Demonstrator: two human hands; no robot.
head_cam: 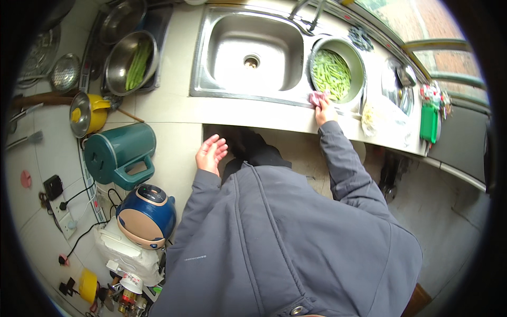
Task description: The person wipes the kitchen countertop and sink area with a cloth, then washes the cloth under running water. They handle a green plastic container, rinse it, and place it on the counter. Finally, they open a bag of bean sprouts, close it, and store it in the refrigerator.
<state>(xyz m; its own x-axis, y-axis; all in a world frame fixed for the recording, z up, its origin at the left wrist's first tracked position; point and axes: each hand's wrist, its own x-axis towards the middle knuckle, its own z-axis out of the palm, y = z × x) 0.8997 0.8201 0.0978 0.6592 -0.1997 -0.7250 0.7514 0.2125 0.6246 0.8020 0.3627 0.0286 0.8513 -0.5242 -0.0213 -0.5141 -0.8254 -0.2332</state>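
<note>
In the head view, my right hand (326, 113) grips a crumpled pink cloth (318, 98) at the sink's front right corner. Just beyond it stands a deep metal pot (357, 70), tilted in the view, with cut green beans (330, 74) inside. The cloth overlaps the pot's near rim; whether it touches cannot be told. My left hand (212, 152) hovers near the counter's front edge, palm up, fingers spread, holding nothing. Ahead of both hands is the stainless steel sink (269, 75), with small scraps in its drain (251, 62).
A steel bowl (115, 69) of long green vegetables (138, 65) sits on the hob at left. Nearer are a yellow pot (95, 113), a green kettle (126, 148) and a blue rice cooker (152, 214). A clear plastic bag (386, 121) lies right of the pot, below the window.
</note>
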